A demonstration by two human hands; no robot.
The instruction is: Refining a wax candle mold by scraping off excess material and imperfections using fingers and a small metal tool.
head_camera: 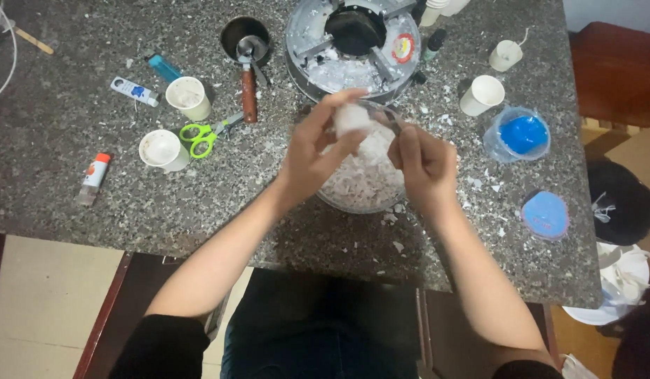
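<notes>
A clear glass bowl (367,200) full of white wax flakes sits on the speckled stone counter (72,189), directly in front of me. My left hand (311,154) is raised over the bowl and pinches a white lump of wax (353,118) between thumb and fingers. My right hand (423,165) is beside it, fingers curled over the bowl's right rim, touching the same lump or the flakes; its grip is partly hidden.
Behind the bowl stands a round metal stove (353,42) littered with wax bits. Left lie a small metal pot (245,42), green scissors (202,137), two white cups (188,97), a blue lighter (163,68) and tubes. Right are white cups (483,93) and blue-filled containers (521,135).
</notes>
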